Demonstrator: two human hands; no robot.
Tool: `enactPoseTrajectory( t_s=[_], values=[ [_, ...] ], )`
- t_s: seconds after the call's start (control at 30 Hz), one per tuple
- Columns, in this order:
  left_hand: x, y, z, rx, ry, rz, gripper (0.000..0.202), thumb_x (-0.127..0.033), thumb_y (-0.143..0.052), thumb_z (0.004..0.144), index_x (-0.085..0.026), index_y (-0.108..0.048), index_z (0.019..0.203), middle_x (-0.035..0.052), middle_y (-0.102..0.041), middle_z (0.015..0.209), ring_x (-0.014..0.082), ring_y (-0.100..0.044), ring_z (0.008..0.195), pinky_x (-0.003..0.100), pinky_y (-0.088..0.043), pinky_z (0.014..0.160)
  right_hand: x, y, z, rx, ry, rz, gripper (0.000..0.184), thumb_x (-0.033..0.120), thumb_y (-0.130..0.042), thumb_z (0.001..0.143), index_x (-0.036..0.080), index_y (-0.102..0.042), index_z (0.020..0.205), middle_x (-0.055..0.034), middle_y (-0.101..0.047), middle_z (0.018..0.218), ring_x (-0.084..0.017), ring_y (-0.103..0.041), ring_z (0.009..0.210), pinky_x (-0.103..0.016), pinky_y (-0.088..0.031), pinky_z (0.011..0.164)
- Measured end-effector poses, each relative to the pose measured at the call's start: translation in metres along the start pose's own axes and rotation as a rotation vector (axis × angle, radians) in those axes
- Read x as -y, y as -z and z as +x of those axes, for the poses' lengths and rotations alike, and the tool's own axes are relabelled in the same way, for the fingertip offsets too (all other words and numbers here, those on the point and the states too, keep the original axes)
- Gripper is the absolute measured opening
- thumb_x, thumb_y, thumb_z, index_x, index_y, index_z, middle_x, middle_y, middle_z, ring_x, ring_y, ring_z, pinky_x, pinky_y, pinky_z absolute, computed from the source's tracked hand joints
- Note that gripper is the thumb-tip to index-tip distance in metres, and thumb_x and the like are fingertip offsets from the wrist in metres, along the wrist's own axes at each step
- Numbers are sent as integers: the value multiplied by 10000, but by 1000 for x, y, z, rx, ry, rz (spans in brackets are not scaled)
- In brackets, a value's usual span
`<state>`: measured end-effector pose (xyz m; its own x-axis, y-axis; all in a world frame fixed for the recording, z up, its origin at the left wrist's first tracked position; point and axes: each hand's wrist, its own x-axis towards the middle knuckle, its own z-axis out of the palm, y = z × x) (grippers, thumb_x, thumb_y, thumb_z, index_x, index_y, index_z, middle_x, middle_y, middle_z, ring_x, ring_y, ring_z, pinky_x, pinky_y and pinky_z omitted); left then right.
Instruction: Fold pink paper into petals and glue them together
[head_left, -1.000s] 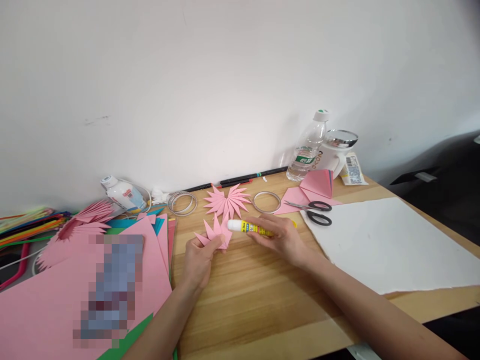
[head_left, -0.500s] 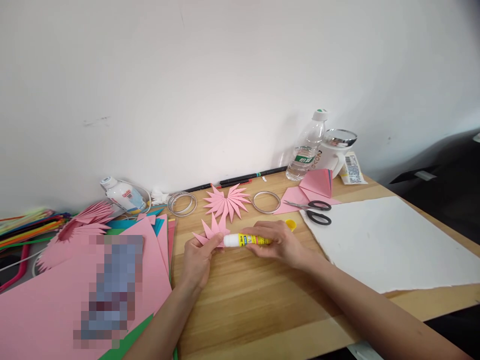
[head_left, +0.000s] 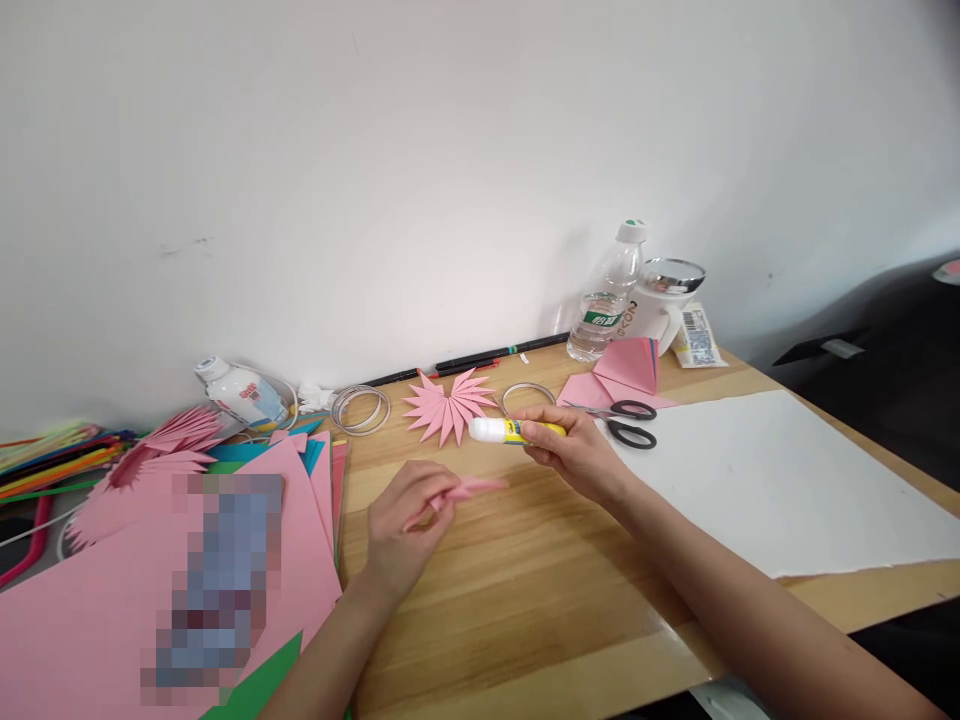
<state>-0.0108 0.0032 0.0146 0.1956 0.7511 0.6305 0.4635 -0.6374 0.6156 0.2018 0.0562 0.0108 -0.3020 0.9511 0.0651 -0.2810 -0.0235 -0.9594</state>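
Observation:
My left hand (head_left: 405,515) pinches a folded pink paper piece (head_left: 474,488), seen nearly edge-on, its point reaching to the right. Most of this piece is hidden by my fingers. My right hand (head_left: 581,450) is closed round a glue stick (head_left: 504,431) with a yellow label; its white end points left, apart from the pink piece. Behind my hands a pink pleated paper star (head_left: 450,405) lies on the wooden table (head_left: 480,620). Just beyond my right hand are a tape ring (head_left: 528,388) and black-handled scissors (head_left: 631,423).
Pink and coloured paper sheets (head_left: 307,530) cover the left side, with pleated pink pieces (head_left: 150,470) and a white bottle (head_left: 244,395) behind. A water bottle (head_left: 606,290), a mug (head_left: 664,305) and folded pink paper (head_left: 628,368) stand at the back right. A white board (head_left: 772,490) lies at right.
My right hand has lifted the glue stick up and away from the pink paper. My left hand has turned the paper from its spread, fanned view to nearly edge-on.

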Motion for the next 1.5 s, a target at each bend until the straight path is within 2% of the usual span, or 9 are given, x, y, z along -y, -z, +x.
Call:
enactPoseTrajectory(
  t_s=[0.1,0.27,0.43,0.67,0.77,1.03,1.23,1.4,1.5],
  values=[
    [-1,4,-2,108,-341,23,197,-54,-572,765,-146,-624,931,94,-635,865,201,-575,848,327,-501,672,4,7,3,8,-19,145,342,279,-766,607,181,-551,855,74,-382,559,-53,-279,481,-212,-171,450],
    [-5,8,-7,135,-511,145,212,-45,-562,783,-89,-604,985,119,-658,875,238,-560,940,374,-521,720,8,4,-1,125,-59,210,393,319,-739,649,201,-468,909,64,-424,623,-51,-282,484,-200,-176,434],
    [-10,10,-7,162,-556,208,205,-34,-551,796,-73,-593,993,118,-681,898,223,-579,980,349,-543,748,3,-2,-5,278,-64,40,379,345,-700,700,208,-429,926,-2,-527,803,-88,-416,607,-210,-301,497],
    [-16,10,-5,193,-631,272,160,-61,-544,814,-80,-603,961,92,-701,869,207,-626,940,321,-563,737,2,-6,-5,161,47,-124,363,382,-672,726,212,-429,935,-10,-495,849,-120,-462,712,-239,-387,580],
    [-19,11,-5,201,-621,294,163,-70,-520,834,-83,-600,975,90,-704,862,200,-630,934,318,-566,731,1,-5,-4,141,62,-88,352,373,-659,738,222,-423,950,-20,-506,903,-127,-476,745,-246,-396,609],
    [-18,12,-6,160,-608,306,182,-74,-513,839,-92,-594,1001,87,-706,860,201,-623,957,312,-565,737,9,3,-5,336,-3,11,320,265,-681,688,198,-431,876,-3,-549,787,-118,-476,670,-241,-363,590],
    [-19,12,-7,181,-622,340,198,-59,-526,827,-106,-590,1009,70,-711,859,188,-640,931,299,-575,738,5,1,-4,295,23,40,297,295,-666,710,206,-440,882,-17,-534,824,-120,-471,674,-241,-370,574],
    [-18,10,-7,183,-667,337,173,-21,-509,825,-94,-608,948,63,-713,845,176,-636,942,286,-571,776,0,-3,-4,135,101,-76,295,328,-656,739,218,-447,916,-25,-519,892,-134,-485,762,-266,-410,655],
    [-19,10,-6,170,-669,341,151,-24,-523,818,-86,-612,923,70,-713,838,180,-636,940,285,-572,769,0,-2,-4,173,92,-3,317,342,-666,725,219,-436,905,-19,-524,867,-127,-490,724,-260,-411,627]
  ],
)
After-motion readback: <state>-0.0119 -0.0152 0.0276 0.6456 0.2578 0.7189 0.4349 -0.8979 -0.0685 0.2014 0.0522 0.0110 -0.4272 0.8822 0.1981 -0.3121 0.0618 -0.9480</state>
